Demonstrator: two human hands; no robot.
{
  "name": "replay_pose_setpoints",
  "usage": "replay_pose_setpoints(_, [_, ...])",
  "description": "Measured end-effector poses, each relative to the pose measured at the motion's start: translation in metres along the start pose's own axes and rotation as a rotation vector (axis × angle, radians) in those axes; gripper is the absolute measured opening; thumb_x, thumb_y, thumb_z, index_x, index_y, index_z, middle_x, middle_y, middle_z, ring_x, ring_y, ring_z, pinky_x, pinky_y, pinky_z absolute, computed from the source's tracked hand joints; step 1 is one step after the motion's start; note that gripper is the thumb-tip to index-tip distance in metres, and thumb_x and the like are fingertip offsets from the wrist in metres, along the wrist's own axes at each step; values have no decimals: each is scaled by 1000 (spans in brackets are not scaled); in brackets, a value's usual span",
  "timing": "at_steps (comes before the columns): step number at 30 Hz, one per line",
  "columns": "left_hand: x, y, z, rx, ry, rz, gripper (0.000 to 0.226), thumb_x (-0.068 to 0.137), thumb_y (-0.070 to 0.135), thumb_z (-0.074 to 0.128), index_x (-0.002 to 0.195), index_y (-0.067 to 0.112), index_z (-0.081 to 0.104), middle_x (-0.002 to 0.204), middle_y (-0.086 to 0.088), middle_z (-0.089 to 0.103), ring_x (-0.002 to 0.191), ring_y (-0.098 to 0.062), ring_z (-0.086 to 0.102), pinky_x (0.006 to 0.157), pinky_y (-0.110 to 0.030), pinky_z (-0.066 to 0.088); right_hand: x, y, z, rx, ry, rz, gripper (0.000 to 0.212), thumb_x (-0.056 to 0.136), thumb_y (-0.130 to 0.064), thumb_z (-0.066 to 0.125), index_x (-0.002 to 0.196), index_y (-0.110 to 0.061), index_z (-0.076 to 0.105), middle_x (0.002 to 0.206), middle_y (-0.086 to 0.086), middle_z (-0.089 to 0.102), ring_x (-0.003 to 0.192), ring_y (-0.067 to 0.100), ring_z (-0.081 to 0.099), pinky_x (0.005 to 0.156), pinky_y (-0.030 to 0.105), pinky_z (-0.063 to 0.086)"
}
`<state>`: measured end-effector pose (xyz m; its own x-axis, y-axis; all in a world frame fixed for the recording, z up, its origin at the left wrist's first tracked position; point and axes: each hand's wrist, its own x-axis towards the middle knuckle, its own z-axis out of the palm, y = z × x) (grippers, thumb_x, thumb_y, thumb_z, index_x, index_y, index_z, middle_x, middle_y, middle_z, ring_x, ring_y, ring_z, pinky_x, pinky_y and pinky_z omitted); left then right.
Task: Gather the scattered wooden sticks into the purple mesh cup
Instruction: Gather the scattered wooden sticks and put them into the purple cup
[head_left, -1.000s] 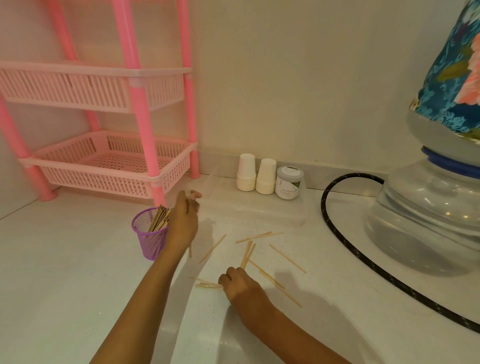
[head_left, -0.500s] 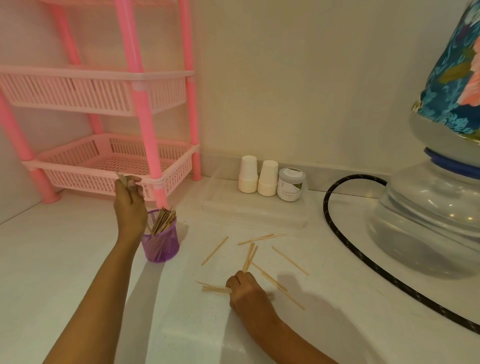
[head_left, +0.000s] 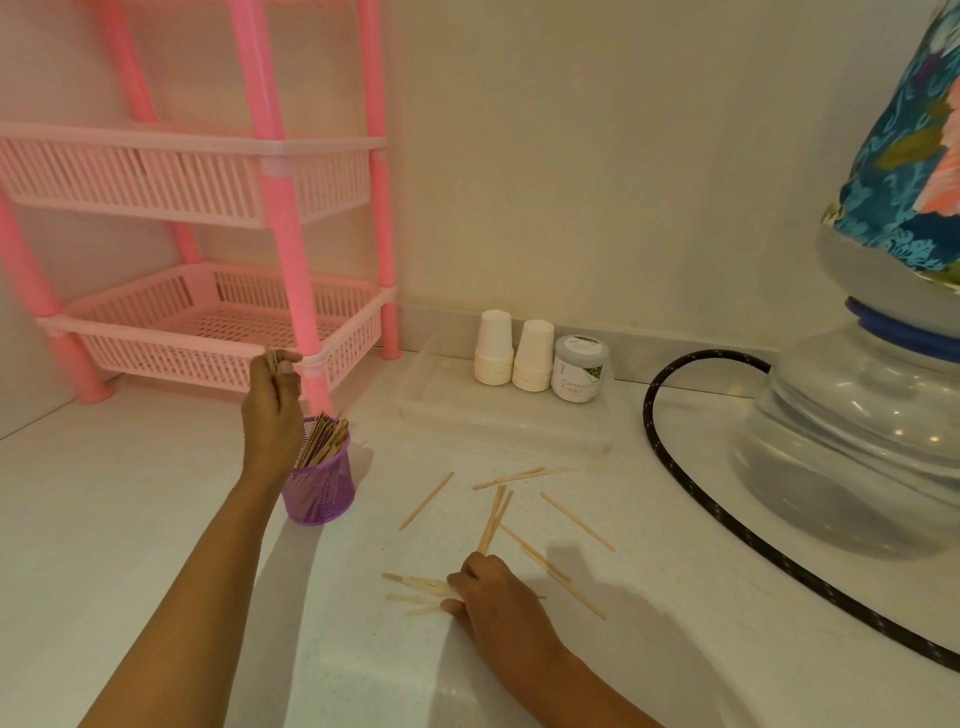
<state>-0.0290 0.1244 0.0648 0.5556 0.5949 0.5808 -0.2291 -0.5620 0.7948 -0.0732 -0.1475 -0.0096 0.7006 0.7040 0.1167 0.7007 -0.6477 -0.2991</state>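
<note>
The purple mesh cup (head_left: 319, 488) stands on the bench (head_left: 130, 545) by the pink rack (head_left: 291, 270), already packed with sticks. The left hand (head_left: 272, 410) hovers at its rim, grip pinching what looks like a stick or two. The right hand (head_left: 493, 597) presses closed on a few loose sticks (head_left: 415, 584). Roughly ten more sticks (head_left: 576, 519) lie scattered on the bench; I judge the task mostly done.

Purple mesh cup (head_left: 319, 493); pink rack (head_left: 208, 332); blue floral cloth (head_left: 904, 156); black hose (head_left: 727, 530).
</note>
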Motion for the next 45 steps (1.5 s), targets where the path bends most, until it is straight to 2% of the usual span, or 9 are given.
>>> replay_pose_setpoints(5, [-12, -9, 4, 5, -57, -61, 22, 96, 15, 42, 105, 35, 43, 87, -4, 59, 69, -16, 54, 55, -17, 44, -4, 0, -2, -18, -31, 3, 31, 99, -19, 41, 126, -7, 50, 125, 6, 49, 115, 19, 45, 94, 32, 46])
replay_pose_setpoints(14, [-22, 22, 12, -48, -55, 128, 23, 94, 16, 54, 111, 30, 46, 101, 17, 55, 94, 10, 50, 70, 4, 40, 7, -6, -5, -200, -95, 33, 30, 90, 13, 42, 116, 3, 52, 115, 20, 54, 106, 30, 51, 91, 35, 43])
replay_pose_setpoints(19, [-37, 34, 21, -16, -155, 151, 20, 94, 15, 53, 108, 28, 48, 114, 9, 55, 100, -5, 51, 74, -5, 43, -5, -15, -2, -375, -76, -18, 14, 89, -11, 56, 103, -12, 59, 94, 4, 56, 86, 16, 49, 77, 25, 43])
replay_pose_setpoints(26, [-78, 47, 32, -89, -189, 71, 19, 93, 11, 55, 104, 26, 53, 102, 17, 60, 95, 2, 57, 83, -14, 46, 6, -3, 5, 24, 177, 228, 27, 67, -1, 77, 91, -9, 69, 82, 3, 64, 70, 14, 61, 60, 15, 53])
replay_pose_setpoints(30, [-107, 59, 42, -286, -262, -194, 21, 93, 11, 54, 105, 28, 52, 102, 9, 61, 93, 4, 59, 79, -9, 45, 21, 15, -20, 179, 255, 189, 19, 97, -11, 37, 102, -9, 54, 104, 6, 52, 90, 17, 51, 60, 10, 38])
replay_pose_setpoints(33, [-130, 65, 52, -326, -517, -422, 29, 95, 28, 49, 123, 28, 44, 116, 9, 57, 108, -1, 55, 89, -11, 42, 26, 13, -39, 245, 317, 186, 30, 101, -17, 26, 81, -15, 49, 77, 1, 49, 60, 9, 41, 48, 12, 31])
replay_pose_setpoints(36, [-145, 71, 62, -352, -737, -533, 29, 94, 45, 42, 121, 37, 48, 119, 19, 57, 112, 5, 53, 97, -20, 40, 34, -2, -42, 326, 374, 130, 31, 103, -20, 23, 85, -15, 48, 75, -7, 48, 64, 3, 44, 55, 9, 36])
replay_pose_setpoints(41, [-142, 80, 69, -511, -614, -613, 30, 101, 26, 36, 112, 16, 62, 119, -3, 66, 116, -11, 59, 99, -25, 44, 37, -3, -38, 537, 343, 182, 27, 100, -12, 34, 113, -10, 57, 103, -1, 56, 93, 9, 53, 73, 5, 38])
replay_pose_setpoints(45, [-139, 84, 70, -556, -548, -630, 33, 101, 28, 34, 107, 16, 65, 122, -3, 65, 114, -14, 59, 93, -26, 46, 37, -6, -40, 747, 318, 290, 24, 99, -25, 42, 113, -15, 59, 97, 3, 60, 76, 6, 55, 64, 11, 39])
